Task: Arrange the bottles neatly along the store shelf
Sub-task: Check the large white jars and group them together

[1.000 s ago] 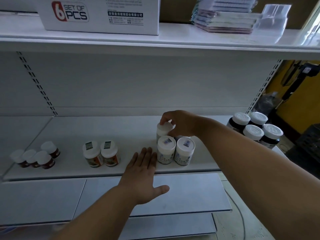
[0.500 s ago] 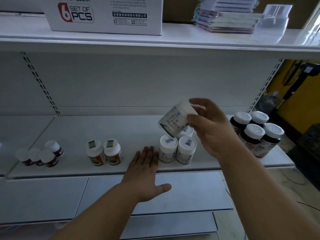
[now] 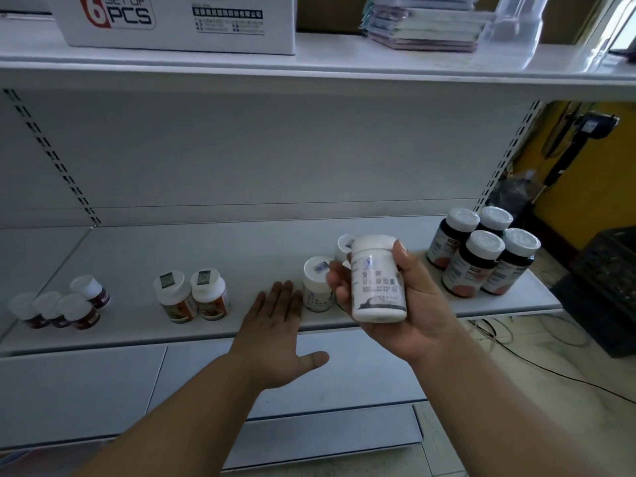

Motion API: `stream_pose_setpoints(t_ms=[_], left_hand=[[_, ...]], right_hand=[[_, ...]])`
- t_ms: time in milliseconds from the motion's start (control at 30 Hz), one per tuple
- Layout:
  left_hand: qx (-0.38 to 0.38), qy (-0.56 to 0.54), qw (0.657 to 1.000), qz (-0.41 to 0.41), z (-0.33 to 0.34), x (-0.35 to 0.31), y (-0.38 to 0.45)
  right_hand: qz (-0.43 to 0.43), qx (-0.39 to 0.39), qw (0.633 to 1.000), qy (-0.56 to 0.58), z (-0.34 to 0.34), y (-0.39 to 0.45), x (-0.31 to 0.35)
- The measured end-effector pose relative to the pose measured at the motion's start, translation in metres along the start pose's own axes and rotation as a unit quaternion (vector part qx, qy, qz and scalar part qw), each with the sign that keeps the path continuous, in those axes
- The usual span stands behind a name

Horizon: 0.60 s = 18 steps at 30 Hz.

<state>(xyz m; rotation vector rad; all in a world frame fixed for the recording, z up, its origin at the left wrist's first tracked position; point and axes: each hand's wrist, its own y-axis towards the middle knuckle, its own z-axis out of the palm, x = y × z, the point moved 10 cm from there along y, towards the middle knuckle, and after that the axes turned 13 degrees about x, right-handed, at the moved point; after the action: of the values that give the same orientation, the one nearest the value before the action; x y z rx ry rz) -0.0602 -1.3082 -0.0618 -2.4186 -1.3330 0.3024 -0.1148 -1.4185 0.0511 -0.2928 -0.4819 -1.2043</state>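
One white bottle (image 3: 378, 278) gripped upright in right hand (image 3: 409, 304) | left hand (image 3: 275, 333) flat, fingers straight, over shelf (image 3: 137, 256) front edge

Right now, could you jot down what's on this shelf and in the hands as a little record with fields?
right hand: grips white bottle, lifted off shelf
left hand: flat, fingers straight, at shelf edge
white-bottle group: beside left hand
dark bottles: four, right end
orange-label bottles: two
small red bottles: four, left end
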Motion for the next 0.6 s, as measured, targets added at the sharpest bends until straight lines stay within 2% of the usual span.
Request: stream_pose_setpoints(t_ms=[133,233,433,600], left_hand=[[0.003,-0.001,1.000,-0.001,0.001,-0.001,0.001],[0.004,0.000,1.000,-0.003,0.000,0.000,0.002],[-0.007,-0.001,1.000,0.003,-0.001,-0.001,0.002],[-0.002,0.001,1.000,-0.003,0.001,0.000,0.002]], right_hand=[[0.050,-0.028,0.996,-0.071,-0.007,-0.005,-0.006],[0.064,-0.051,0.995,-0.057,-0.011,-0.008,-0.004],[0.059,0.000,0.997,-0.054,0.002,-0.012,-0.010],[0.050,0.001,0.996,-0.078,0.001,-0.010,-0.013]])
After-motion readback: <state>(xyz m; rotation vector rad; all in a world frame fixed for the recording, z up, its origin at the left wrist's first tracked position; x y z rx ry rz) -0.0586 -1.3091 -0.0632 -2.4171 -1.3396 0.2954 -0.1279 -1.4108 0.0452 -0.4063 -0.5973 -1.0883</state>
